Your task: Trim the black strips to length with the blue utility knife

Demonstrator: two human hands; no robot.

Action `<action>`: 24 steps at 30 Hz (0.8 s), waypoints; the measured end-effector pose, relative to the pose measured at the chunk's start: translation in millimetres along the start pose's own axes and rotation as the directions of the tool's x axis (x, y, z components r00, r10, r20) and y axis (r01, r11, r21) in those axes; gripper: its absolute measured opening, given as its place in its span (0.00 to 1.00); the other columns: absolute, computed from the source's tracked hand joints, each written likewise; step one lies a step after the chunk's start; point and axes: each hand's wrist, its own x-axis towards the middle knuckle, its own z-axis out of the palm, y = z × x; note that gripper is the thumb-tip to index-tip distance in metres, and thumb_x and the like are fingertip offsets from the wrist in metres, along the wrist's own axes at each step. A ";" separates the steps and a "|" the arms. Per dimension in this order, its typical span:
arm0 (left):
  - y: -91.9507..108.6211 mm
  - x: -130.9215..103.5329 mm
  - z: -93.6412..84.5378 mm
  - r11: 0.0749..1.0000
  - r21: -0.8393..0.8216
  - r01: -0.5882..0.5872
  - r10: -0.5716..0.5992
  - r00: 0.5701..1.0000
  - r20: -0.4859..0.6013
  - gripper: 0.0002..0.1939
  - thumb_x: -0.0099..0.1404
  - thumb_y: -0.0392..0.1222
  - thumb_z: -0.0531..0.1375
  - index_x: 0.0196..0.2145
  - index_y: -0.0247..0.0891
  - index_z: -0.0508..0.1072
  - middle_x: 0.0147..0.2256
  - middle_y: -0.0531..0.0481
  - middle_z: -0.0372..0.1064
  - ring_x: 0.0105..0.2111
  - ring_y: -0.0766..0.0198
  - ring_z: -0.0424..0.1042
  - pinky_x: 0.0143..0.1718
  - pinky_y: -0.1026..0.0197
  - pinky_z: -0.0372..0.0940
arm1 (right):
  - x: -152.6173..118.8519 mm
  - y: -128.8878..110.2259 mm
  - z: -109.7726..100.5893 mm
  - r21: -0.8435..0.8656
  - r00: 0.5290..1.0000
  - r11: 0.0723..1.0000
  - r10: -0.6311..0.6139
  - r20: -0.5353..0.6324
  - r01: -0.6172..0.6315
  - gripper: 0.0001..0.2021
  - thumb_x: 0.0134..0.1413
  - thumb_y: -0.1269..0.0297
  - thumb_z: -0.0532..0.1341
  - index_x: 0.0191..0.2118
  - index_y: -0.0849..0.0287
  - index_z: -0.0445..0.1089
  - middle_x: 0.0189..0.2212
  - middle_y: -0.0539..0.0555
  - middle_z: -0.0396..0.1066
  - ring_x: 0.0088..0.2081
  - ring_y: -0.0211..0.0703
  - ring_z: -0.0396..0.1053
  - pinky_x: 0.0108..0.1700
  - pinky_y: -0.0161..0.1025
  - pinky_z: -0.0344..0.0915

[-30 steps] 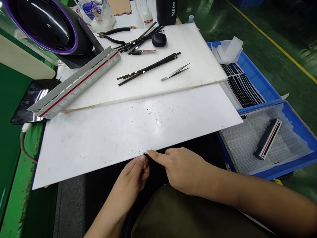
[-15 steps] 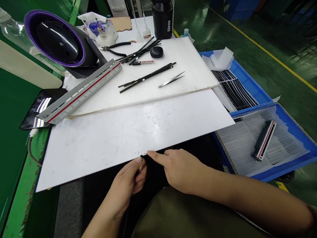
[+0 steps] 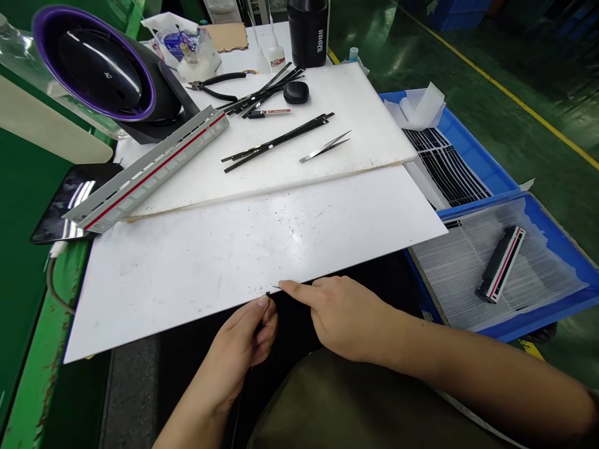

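Note:
My left hand [image 3: 248, 330] is closed in a pinch at the front edge of the white board [image 3: 224, 249]. A small black strip end [image 3: 268, 294] pokes out above its thumb and fingertip; the rest is hidden in the hand. Just to the right, my right hand [image 3: 344, 318] has its index finger stretched along the board's edge, with the other fingers curled under. A thin dark point [image 3: 276, 287] shows at that fingertip, but what it belongs to is hidden. Tiny dark specks lie on the board by both hands.
On a white foam slab [image 3: 369, 137] lie tweezers [image 3: 322, 148], several black strips [image 3: 281, 142], a pen [image 3: 269, 113] and cutting pliers [image 3: 218, 86]. A long grey holder [image 3: 154, 171] leans at left beside a black-purple fan [image 3: 107, 68]. Blue trays [image 3: 505, 337] stand at right.
The view has shifted slightly, so the board and the things on it sit a little differently. Both hands stay almost in place, with only a slight movement of the right index finger.

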 end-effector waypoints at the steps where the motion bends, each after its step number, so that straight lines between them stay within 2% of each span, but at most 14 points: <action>1: 0.3 0.1 0.0 1.000 0.000 0.003 -0.003 1.000 -0.003 0.22 0.65 0.59 0.59 0.27 0.38 0.61 0.19 0.60 0.49 0.17 0.74 0.43 0.17 0.70 0.40 | 0.9 0.2 -0.1 -0.004 1.000 1.000 -0.001 0.002 0.001 0.31 0.59 0.76 0.50 0.68 0.55 0.57 0.43 0.58 0.78 0.40 0.49 0.75 0.40 0.42 0.64; 10: 2.5 -1.1 -5.6 0.998 0.056 0.017 -0.018 1.000 0.017 0.23 0.64 0.61 0.59 0.26 0.38 0.63 0.19 0.59 0.49 0.18 0.72 0.45 0.18 0.69 0.42 | 6.9 1.6 -0.3 0.034 0.998 0.999 -0.029 0.052 0.027 0.31 0.60 0.75 0.50 0.68 0.53 0.57 0.43 0.58 0.77 0.40 0.47 0.74 0.41 0.41 0.64; 14: 2.2 -1.3 -7.9 0.994 0.105 0.016 -0.018 1.000 0.020 0.24 0.66 0.62 0.58 0.26 0.38 0.63 0.21 0.58 0.49 0.20 0.71 0.47 0.19 0.68 0.46 | 9.6 2.5 -5.1 0.024 0.996 0.998 -0.053 0.071 0.052 0.31 0.59 0.75 0.50 0.68 0.54 0.58 0.41 0.57 0.78 0.36 0.46 0.74 0.36 0.40 0.62; 18: 2.3 -1.6 -9.1 0.993 0.121 0.015 -0.017 1.000 0.015 0.24 0.66 0.61 0.58 0.25 0.38 0.62 0.21 0.58 0.49 0.20 0.71 0.47 0.19 0.67 0.45 | 10.6 1.9 -7.5 -0.033 0.994 0.997 -0.064 0.085 0.067 0.31 0.58 0.74 0.50 0.67 0.54 0.59 0.31 0.54 0.76 0.28 0.45 0.70 0.28 0.39 0.56; 24: 0.7 -0.9 -11.7 0.990 0.141 -0.005 0.002 1.000 0.022 0.24 0.67 0.61 0.57 0.24 0.38 0.62 0.21 0.57 0.48 0.20 0.70 0.47 0.19 0.67 0.46 | 6.2 -1.8 1.2 -0.198 0.996 0.978 -0.047 0.073 0.060 0.34 0.55 0.74 0.51 0.68 0.53 0.56 0.30 0.55 0.71 0.23 0.46 0.66 0.23 0.40 0.47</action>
